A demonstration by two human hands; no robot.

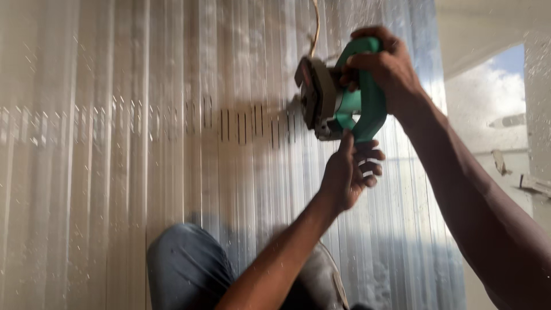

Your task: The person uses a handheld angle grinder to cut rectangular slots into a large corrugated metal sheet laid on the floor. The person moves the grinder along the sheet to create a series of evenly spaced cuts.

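**Power saw pressed to ribbed panel, both hands on the handle**

Power saw (336, 95), green with a grey metal base, sits high and right of centre in the head view, its base flat against a pale, ribbed, see-through panel (115, 172) that fills most of the frame. The right hand (385, 66) comes in from the right edge on a long bare arm and has its fingers (367, 57) clamped over the top of the green loop handle. The left hand (347, 172) rises from the bottom of the frame and meets the lower end of that handle; its thumb and forefinger touch the green plastic, while the other fingers curl loosely just beside it, so how firm that grip is cannot be told. A thin cord (315, 26) runs up from the saw and out of the top of the frame. To the left of the saw, at about the same height, a row of short dark slits (247, 123) crosses the panel ribs. Pale specks hang all over the picture. Below the arms, a knee in blue cloth (183, 264) rests near the panel. Sky with white cloud (493, 92) shows at the right edge.
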